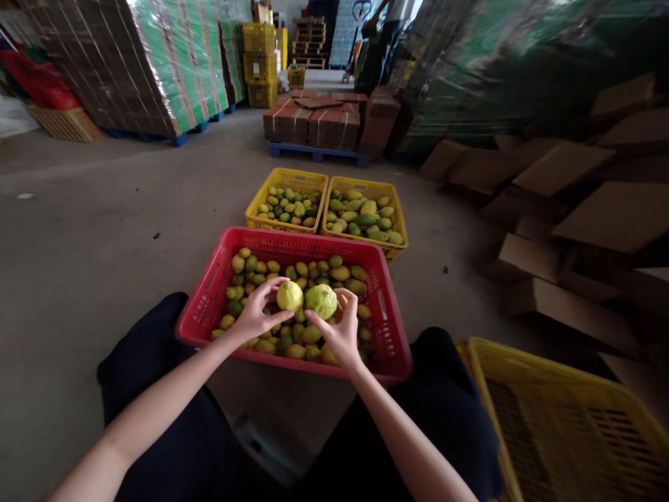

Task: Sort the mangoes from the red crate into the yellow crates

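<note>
Over the red crate (230, 240), my left hand (257, 312) is closed around a yellow lemon (290, 296), thumb below and fingers above. My right hand (342, 331) grips a greener, bumpy lemon (320, 301) from its right side. The two fruits are held side by side, nearly touching. Beneath them, many yellow and green lemons (295, 351) fill the red crate, partly hidden by my hands and forearms.
Two yellow crates (287, 172) (366, 184) of similar fruit stand behind the red one. At my right is another yellow crate (554, 362). Cardboard boxes (569, 167) lie along the right. A blue pallet (318, 153) with flattened cartons stands ahead; a person (384, 49) is beyond.
</note>
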A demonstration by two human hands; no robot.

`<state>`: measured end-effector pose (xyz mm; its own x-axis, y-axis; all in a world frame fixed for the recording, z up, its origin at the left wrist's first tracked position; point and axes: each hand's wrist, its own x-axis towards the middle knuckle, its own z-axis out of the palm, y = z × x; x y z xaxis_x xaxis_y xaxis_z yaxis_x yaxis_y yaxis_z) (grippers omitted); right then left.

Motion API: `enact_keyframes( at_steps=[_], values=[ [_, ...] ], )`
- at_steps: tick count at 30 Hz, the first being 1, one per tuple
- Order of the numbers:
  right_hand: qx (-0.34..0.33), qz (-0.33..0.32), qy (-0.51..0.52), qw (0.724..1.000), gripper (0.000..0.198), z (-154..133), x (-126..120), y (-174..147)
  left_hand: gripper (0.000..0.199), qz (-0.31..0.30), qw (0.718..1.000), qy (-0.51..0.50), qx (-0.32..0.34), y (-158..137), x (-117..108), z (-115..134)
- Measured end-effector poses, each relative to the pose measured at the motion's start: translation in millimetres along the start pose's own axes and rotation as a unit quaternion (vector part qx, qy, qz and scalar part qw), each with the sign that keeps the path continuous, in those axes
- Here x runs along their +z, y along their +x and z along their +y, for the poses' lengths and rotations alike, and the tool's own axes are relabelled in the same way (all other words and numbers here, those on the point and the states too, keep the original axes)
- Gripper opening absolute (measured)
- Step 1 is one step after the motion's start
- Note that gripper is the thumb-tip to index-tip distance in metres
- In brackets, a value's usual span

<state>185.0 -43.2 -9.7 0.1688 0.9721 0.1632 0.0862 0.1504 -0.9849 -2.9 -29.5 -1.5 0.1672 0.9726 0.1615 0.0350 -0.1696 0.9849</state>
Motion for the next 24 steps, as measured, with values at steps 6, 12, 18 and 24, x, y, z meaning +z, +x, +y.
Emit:
enact_keyframes(
  at_steps=[6, 12, 18, 24],
  values=[
    [0.249, -0.056, 0.33, 0.909, 0.032, 6.0, 5.1, 14.1, 0.05, 0.022, 0.914, -0.365, -0.173, 7.2, 7.5, -0.3],
    [0.316, -0.076, 0.416, 0.849, 0.027, 18.9, 9.2, 20.0, 0.034, 0.08, 0.783, -0.528, -0.319, 7.8, 8.7, 2.0],
    [0.33, -0.066, 0.402, 0.852, 0.028, 18.9, 9.3, 15.2, 0.025, 0.133, 0.782, -0.504, -0.342, 8.5, 9.8, -6.8],
    [0.384, -0.051, 0.434, 0.813, 0.021, 14.8, 7.4, 18.7, 0.031, 0.132, 0.785, -0.51, -0.326, 13.3, 11.9, -11.5]
  ],
)
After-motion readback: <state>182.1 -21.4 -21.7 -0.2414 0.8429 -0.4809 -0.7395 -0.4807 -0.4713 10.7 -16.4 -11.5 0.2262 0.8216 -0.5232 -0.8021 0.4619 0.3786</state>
